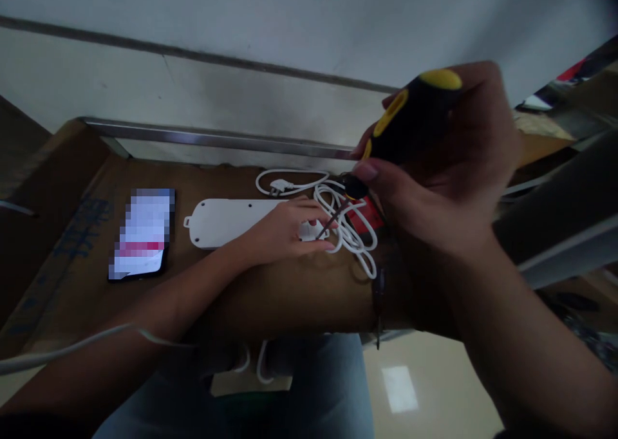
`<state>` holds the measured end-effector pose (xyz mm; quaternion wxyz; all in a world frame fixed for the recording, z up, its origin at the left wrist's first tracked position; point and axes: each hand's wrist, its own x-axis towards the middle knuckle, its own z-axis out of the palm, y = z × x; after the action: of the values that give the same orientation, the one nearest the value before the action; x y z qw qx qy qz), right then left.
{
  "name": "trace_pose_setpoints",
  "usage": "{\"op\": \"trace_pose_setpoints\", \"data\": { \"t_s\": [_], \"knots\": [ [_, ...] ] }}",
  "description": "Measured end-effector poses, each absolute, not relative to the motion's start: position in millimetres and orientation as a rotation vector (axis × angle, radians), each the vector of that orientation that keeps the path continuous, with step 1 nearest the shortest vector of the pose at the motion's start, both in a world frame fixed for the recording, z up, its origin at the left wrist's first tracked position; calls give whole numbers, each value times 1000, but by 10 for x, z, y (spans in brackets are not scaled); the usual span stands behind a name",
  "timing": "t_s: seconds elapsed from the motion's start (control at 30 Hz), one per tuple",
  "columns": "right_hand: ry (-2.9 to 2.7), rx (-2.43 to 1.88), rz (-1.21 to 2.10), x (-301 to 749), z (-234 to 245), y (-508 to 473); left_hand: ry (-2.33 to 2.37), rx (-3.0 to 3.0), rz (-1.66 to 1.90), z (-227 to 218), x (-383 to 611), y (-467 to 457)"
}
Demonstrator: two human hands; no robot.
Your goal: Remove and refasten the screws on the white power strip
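Open cardboard (299, 297) runs inward between the forearms (193, 294) (left hand (282, 232) and looped cord (348, 237) block the end).

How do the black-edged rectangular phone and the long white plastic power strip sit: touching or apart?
Apart. The head view shows brown cardboard between the phone and the power strip, along its tabbed end.

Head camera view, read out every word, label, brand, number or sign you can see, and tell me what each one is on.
Nothing can be read for certain.
Blue marks on the cardboard: too blurred to read.
Phone screen: pixelated, unreadable.
White casing and screwdriver: no lettering shows.
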<state>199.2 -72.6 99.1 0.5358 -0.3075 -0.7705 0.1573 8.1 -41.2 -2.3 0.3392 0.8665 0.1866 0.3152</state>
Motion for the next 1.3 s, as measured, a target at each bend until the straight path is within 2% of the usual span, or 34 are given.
{"op": "trace_pose_setpoints", "data": {
  "t_s": [0.17,0.37,0.53,0.7,0.9,1.3],
  "knots": [
    [-1754,-511,587,2003,903,-607,652,2623,570,-60,17,-387],
    [-1712,-881,412,2017,963,-653,812,2620,484,-106,50,-416],
    [-1717,-1025,174,2027,1076,-730,825,2557,475,-133,47,-368],
    [-1651,-789,393,1981,1045,-692,762,2548,503,-155,36,-340],
    [-1397,-533,1076,1861,1078,-665,751,2517,472,-133,29,-332],
    [-1346,-724,1108,1799,1248,-760,761,2502,435,-108,33,-330]
  ]
}}
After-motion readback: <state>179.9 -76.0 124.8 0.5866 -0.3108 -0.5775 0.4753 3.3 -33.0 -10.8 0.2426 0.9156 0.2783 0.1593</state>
